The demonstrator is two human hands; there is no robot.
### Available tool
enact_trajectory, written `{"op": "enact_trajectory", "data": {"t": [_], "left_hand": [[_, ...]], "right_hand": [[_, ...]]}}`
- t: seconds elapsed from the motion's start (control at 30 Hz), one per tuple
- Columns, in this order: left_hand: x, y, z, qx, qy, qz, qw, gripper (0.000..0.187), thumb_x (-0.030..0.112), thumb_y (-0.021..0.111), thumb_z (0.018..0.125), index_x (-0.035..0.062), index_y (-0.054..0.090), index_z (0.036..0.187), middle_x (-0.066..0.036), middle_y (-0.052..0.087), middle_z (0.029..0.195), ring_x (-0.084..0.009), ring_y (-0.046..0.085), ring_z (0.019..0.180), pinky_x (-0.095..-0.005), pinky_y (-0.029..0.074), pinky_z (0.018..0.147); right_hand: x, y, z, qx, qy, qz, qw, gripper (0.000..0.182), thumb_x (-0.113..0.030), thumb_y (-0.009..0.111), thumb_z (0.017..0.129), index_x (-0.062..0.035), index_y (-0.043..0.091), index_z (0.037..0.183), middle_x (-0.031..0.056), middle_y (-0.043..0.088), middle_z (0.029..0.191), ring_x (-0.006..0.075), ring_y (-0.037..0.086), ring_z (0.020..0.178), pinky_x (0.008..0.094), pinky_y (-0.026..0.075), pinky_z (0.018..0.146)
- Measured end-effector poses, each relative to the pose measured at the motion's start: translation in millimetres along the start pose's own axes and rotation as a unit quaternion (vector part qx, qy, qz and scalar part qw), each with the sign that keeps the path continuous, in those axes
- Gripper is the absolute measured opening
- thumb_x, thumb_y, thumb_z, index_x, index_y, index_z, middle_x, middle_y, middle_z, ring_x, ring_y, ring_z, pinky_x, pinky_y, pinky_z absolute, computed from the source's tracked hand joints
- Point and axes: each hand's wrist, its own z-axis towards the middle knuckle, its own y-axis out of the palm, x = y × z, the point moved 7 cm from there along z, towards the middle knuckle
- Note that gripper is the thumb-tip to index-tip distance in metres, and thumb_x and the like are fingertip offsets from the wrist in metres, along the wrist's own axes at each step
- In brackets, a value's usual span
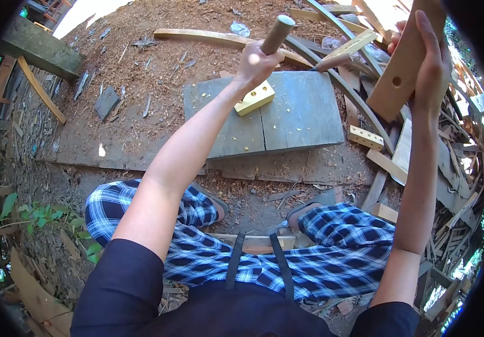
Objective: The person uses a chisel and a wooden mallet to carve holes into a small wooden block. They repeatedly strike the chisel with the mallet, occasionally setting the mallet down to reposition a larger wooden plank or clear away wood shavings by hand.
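My left hand [256, 63] is wrapped around a round wooden handle [278, 35], its pale flat end pointing up and away. The lower part of that tool is hidden by the hand. Just below the fist lies a yellow wooden block [256, 99] with round holes in its top, on a grey slab [304, 109]. Raised at the upper right, my right hand [433, 73] grips a thick brown wooden board [402, 70] with one dark hole near its lower end. The board is tilted and held clear of the slab.
Another holed block [365, 137] lies right of the slab. A pointed brown piece [332, 62] rests at the slab's far right corner. Curved wooden strips [214, 37] and scrap wood lie beyond and to the right. Wood chips cover the ground [135, 84]. A concrete beam [42, 50] stands left.
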Motion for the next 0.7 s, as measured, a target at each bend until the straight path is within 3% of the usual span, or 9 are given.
{"op": "enact_trajectory", "data": {"t": [0.07,0.13,0.2,0.27,0.33,0.53,0.6,0.63,0.7], "left_hand": [[2,0,-2,0.004,-0.001,0.000,1.000,0.025,0.021,0.064,0.074,-0.0001,0.054,0.066,-0.002,0.055,0.059,-0.0093,0.051,0.057,-0.0298,0.041,0.052],[6,-3,2,0.009,0.004,0.001,1.000,0.024,0.020,0.064,0.074,-0.0001,0.054,0.065,-0.002,0.055,0.059,-0.0093,0.051,0.057,-0.0300,0.041,0.052],[1,-8,0,0.015,-0.003,-0.020,1.000,0.019,0.016,0.064,0.076,0.0051,0.054,0.064,0.002,0.049,0.056,-0.0054,0.045,0.050,-0.0254,0.035,0.046],[1,-6,4,0.015,0.013,-0.022,1.000,0.018,0.015,0.064,0.076,0.0051,0.054,0.064,0.002,0.050,0.056,-0.0055,0.046,0.051,-0.0253,0.035,0.046],[4,-5,-2,0.045,0.014,0.019,0.999,0.020,0.013,0.063,0.076,0.0063,0.052,0.062,0.003,0.050,0.056,-0.0052,0.046,0.051,-0.0252,0.035,0.046],[0,-3,1,0.038,0.025,-0.002,0.999,0.018,0.012,0.064,0.076,0.0059,0.053,0.064,0.003,0.050,0.057,-0.0057,0.046,0.052,-0.0270,0.035,0.047],[-1,-6,-1,0.040,0.013,0.004,0.999,0.017,0.012,0.065,0.076,0.0059,0.053,0.064,0.003,0.050,0.058,-0.0057,0.045,0.052,-0.0271,0.035,0.047],[0,-6,-1,0.042,0.010,0.007,0.999,0.019,0.015,0.065,0.076,0.0026,0.055,0.065,0.001,0.052,0.058,-0.0075,0.048,0.054,-0.0290,0.038,0.049],[-4,-3,4,0.026,0.001,0.013,1.000,0.024,0.019,0.066,0.074,-0.0008,0.056,0.066,-0.002,0.055,0.058,-0.0089,0.051,0.056,-0.0307,0.042,0.052]], "right_hand": [[1,-1,3,-0.029,-0.270,-0.278,0.921,0.045,-0.044,0.059,0.093,-0.0016,0.063,0.108,0.0082,0.066,0.078,0.0165,0.066,0.070,0.0284,0.053,0.067],[21,55,-37,-0.229,-0.027,-0.295,0.927,0.057,-0.043,0.063,0.089,-0.0009,0.056,0.126,0.0097,0.065,0.097,0.0170,0.062,0.084,0.0316,0.049,0.080],[53,54,-45,-0.184,-0.026,-0.246,0.951,0.061,-0.044,0.063,0.087,-0.0023,0.053,0.130,0.0113,0.064,0.098,0.0172,0.060,0.082,0.0314,0.049,0.078],[81,49,-46,-0.207,0.082,-0.167,0.960,0.069,-0.050,0.062,0.083,0.0002,0.051,0.129,0.0261,0.067,0.103,0.0320,0.066,0.096,0.0384,0.051,0.086],[117,44,-68,-0.133,0.081,-0.234,0.960,0.070,-0.051,0.063,0.082,-0.0013,0.050,0.131,0.0266,0.067,0.102,0.0373,0.067,0.095,0.0422,0.051,0.087],[202,65,-119,-0.256,0.175,-0.496,0.811,0.071,-0.046,0.063,0.085,-0.0040,0.045,0.139,0.0218,0.065,0.117,0.0378,0.064,0.105,0.0458,0.050,0.091],[169,91,-116,-0.117,-0.170,-0.548,0.811,0.064,-0.040,0.063,0.088,-0.0063,0.045,0.140,0.0186,0.058,0.126,0.0321,0.054,0.119,0.0411,0.042,0.101],[161,105,-115,-0.110,-0.187,-0.504,0.836,0.055,-0.030,0.061,0.091,-0.0080,0.046,0.139,0.0131,0.053,0.130,0.0285,0.044,0.127,0.0403,0.036,0.106],[155,150,-110,-0.169,-0.233,-0.392,0.874,0.047,-0.024,0.059,0.090,-0.0085,0.050,0.133,0.0111,0.054,0.130,0.0265,0.048,0.124,0.0420,0.039,0.102]]}}
